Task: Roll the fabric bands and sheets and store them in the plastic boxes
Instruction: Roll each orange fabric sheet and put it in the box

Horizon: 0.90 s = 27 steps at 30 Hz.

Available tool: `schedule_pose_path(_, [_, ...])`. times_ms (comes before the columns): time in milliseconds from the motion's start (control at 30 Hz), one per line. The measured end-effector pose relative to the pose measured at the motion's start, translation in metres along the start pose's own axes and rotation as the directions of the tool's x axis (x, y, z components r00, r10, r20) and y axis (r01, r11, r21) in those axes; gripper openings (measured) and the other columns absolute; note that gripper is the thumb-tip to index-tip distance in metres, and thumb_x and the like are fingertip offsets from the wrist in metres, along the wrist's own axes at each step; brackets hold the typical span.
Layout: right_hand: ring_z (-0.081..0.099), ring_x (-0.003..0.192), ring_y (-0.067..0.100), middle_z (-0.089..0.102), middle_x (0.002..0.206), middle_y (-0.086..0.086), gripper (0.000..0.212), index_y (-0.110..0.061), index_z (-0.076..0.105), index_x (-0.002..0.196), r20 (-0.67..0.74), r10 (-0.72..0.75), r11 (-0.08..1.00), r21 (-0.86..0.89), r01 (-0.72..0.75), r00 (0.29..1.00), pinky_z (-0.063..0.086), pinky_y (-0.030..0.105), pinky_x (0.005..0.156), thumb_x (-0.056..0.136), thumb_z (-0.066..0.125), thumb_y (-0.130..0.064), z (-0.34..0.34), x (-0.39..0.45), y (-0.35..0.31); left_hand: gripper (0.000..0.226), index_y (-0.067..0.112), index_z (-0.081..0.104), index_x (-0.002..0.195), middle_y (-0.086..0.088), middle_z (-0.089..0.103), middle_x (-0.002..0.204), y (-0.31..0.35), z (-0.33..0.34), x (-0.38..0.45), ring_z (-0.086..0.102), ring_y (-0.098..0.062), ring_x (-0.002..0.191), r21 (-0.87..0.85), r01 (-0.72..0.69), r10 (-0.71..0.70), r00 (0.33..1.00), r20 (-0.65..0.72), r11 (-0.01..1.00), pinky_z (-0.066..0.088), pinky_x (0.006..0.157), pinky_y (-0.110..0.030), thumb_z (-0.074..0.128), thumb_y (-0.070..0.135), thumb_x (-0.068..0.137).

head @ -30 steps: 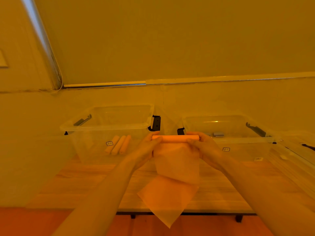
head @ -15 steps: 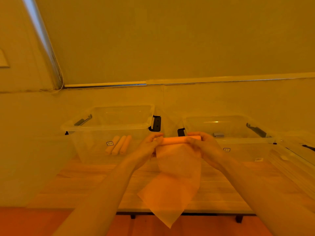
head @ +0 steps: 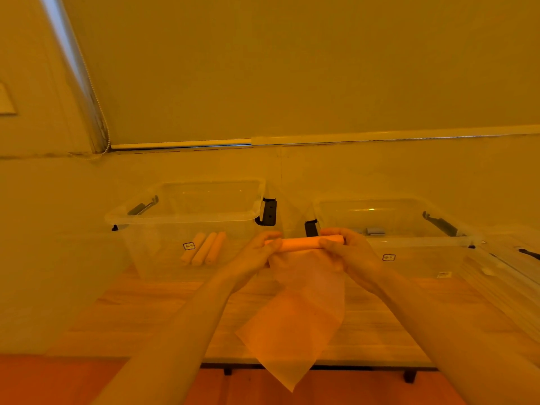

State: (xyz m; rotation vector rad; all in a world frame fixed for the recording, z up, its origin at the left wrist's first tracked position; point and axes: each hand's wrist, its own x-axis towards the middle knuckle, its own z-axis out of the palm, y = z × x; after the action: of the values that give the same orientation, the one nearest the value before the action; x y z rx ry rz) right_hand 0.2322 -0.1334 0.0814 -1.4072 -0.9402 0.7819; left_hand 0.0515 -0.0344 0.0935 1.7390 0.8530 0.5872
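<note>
From the head camera, two clear plastic boxes stand side by side on a wooden table (head: 140,311), at its far edge by the wall. The left box (head: 187,220) has no lid on it. Three rolled fabric pieces (head: 203,252) lie inside it on the bottom, close together, touching side to side. They can be seen through the clear front wall, next to a small sticker (head: 189,246). The right box (head: 409,229) is also open on top. Something small and gray (head: 375,231) sits in it near the front wall, but it is too blurry to say what it is. Each box has dark clips on its sides. More clear plastic shows at the far right edge of the picture, and it is hard to tell what it is.

The fabric sheet (head: 301,311) is up in the air, in front of the gap between the two boxes. It is thin, and the table shows through it a little. Its top part is wound into a tight roll that lies level. The rest hangs down loose and ends in a point below the near edge of the table.

The left hand (head: 257,254) pinches the left end of the roll, fingers curled around it. The right hand (head: 347,252) grips the right end the same way, with the thumb on the near side.
</note>
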Motion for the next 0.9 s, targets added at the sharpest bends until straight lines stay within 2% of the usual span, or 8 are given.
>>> schedule_pose_path(67, [0.061, 0.102, 0.029, 0.058, 0.118, 0.011, 0.033, -0.017, 0.058, 0.121, -0.024, 0.042, 0.999, 0.012, -0.042, 0.999, 0.056, 0.036, 0.074, 0.089, 0.064, -0.019, 0.001, 0.001, 0.002, 0.025, 0.022, 0.055, 0.121, -0.007, 0.058, 0.115, -0.001, -0.001, 0.0, 0.057, -0.026, 0.107, 0.029, -0.022, 0.022, 1.0, -0.002, 0.999, 0.047, 0.1, -0.045, 0.046, 0.026, 0.099])
schedule_pose_path(200, [0.06, 0.106, 0.03, 0.062, 0.117, 0.011, 0.03, -0.016, 0.062, 0.114, 0.034, 0.172, 0.985, 0.019, -0.173, 0.984, 0.052, 0.048, 0.092, 0.088, 0.064, -0.031, -0.002, 0.001, 0.003, 0.015, 0.029, 0.06, 0.109, 0.0, 0.057, 0.114, 0.0, -0.002, 0.0, 0.056, -0.022, 0.107, -0.006, -0.027, 0.027, 1.0, -0.004, 1.0, 0.048, 0.098, -0.046, 0.051, 0.027, 0.096])
schedule_pose_path(267, [0.062, 0.101, 0.029, 0.065, 0.108, 0.01, 0.03, -0.016, 0.063, 0.108, 0.06, 0.192, 0.981, -0.003, -0.192, 0.98, 0.052, 0.047, 0.09, 0.086, 0.063, -0.037, -0.004, -0.001, 0.002, 0.013, 0.032, 0.06, 0.104, 0.004, 0.056, 0.113, -0.001, -0.002, 0.0, 0.056, -0.019, 0.105, -0.045, -0.022, 0.022, 1.0, -0.001, 0.999, 0.049, 0.097, -0.046, 0.053, 0.027, 0.095])
schedule_pose_path(400, [0.062, 0.098, 0.027, 0.065, 0.107, 0.01, 0.038, -0.014, 0.063, 0.115, 0.001, 0.151, 0.988, 0.021, -0.151, 0.989, 0.054, 0.039, 0.076, 0.084, 0.068, -0.035, -0.005, 0.001, 0.002, 0.018, 0.033, 0.061, 0.107, 0.0, 0.054, 0.119, -0.002, -0.002, 0.002, 0.058, -0.022, 0.105, -0.162, 0.022, -0.021, 1.0, 0.009, 0.987, 0.052, 0.093, -0.046, 0.056, 0.022, 0.093])
schedule_pose_path(500, [0.061, 0.102, 0.028, 0.065, 0.111, 0.009, 0.031, -0.018, 0.065, 0.112, -0.047, 0.102, 0.994, 0.029, -0.101, 0.994, 0.055, 0.043, 0.081, 0.084, 0.069, -0.032, -0.005, 0.004, 0.002, 0.024, 0.031, 0.059, 0.111, -0.003, 0.054, 0.121, -0.003, -0.003, 0.003, 0.058, -0.022, 0.106, -0.242, 0.051, -0.051, 0.999, 0.008, 0.969, 0.054, 0.089, -0.04, 0.062, 0.021, 0.089])
schedule_pose_path(600, [0.062, 0.102, 0.029, 0.065, 0.112, 0.011, 0.04, -0.013, 0.064, 0.118, -0.045, 0.083, 0.995, 0.057, -0.081, 0.996, 0.055, 0.046, 0.084, 0.081, 0.071, -0.028, -0.007, 0.004, 0.0, 0.023, 0.027, 0.059, 0.108, -0.001, 0.06, 0.113, -0.003, -0.005, 0.004, 0.059, -0.019, 0.102, -0.22, 0.045, -0.051, 0.998, -0.021, 0.974, 0.054, 0.084, -0.034, 0.066, 0.024, 0.086])
schedule_pose_path(767, [0.062, 0.102, 0.029, 0.064, 0.114, 0.013, 0.041, -0.01, 0.061, 0.122, -0.016, 0.068, 0.995, 0.081, -0.067, 0.998, 0.055, 0.043, 0.084, 0.083, 0.07, -0.02, -0.008, 0.003, -0.001, 0.034, 0.027, 0.059, 0.113, -0.001, 0.062, 0.118, -0.005, -0.008, 0.009, 0.058, -0.019, 0.108, -0.15, 0.013, -0.023, 0.998, -0.065, 0.989, 0.05, 0.097, -0.04, 0.07, 0.03, 0.081])
schedule_pose_path(900, [0.059, 0.106, 0.029, 0.061, 0.117, 0.013, 0.04, -0.01, 0.059, 0.123, -0.009, 0.033, 0.997, 0.075, -0.033, 0.999, 0.053, 0.047, 0.09, 0.084, 0.068, -0.012, -0.01, 0.002, -0.002, 0.018, 0.031, 0.061, 0.104, 0.0, 0.061, 0.116, -0.003, -0.006, 0.009, 0.058, -0.018, 0.107, -0.161, -0.002, -0.011, 0.997, -0.076, 0.987, 0.051, 0.093, -0.037, 0.065, 0.03, 0.087])
